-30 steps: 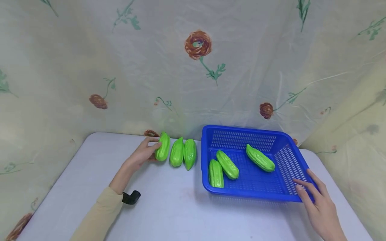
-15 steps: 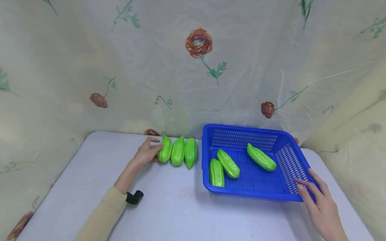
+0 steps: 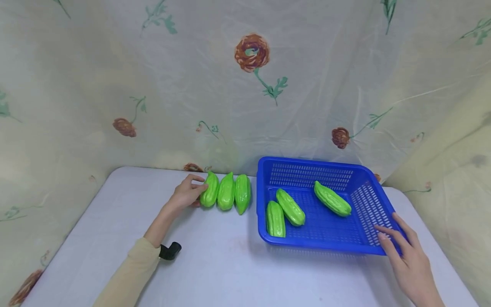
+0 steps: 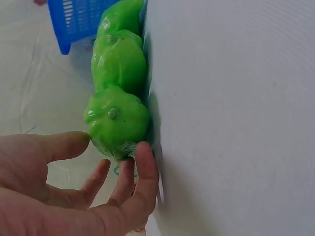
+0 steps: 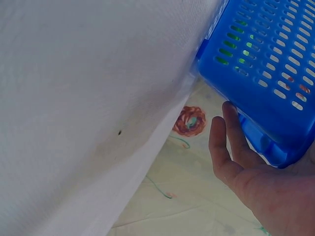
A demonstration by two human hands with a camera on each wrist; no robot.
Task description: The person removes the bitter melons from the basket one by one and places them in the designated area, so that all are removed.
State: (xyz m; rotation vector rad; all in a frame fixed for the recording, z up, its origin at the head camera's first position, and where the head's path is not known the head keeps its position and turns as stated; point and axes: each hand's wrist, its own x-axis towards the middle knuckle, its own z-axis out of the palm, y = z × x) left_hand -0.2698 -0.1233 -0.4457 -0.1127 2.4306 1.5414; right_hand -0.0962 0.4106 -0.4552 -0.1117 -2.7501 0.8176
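Observation:
My left hand holds the leftmost of three green bitter melons at its outer side, the thumb on top. In the left wrist view this bitter melon shows its end, with thumb and fingertips against its sides. Close to its right stand the middle bitter melon and the right one. My right hand grips the right front corner of a blue plastic basket, fingers on both sides of the rim. In the right wrist view two fingers show outside its wall; the thumb is hidden.
Inside the basket lie three more bitter melons: one at the left wall, one beside it and one farther right. A white table carries everything. A flower-patterned curtain hangs behind it.
My left hand has moved slightly right, bringing its bitter melon close beside the middle one; the last half second shows hardly any movement. My right hand stays at the basket corner.

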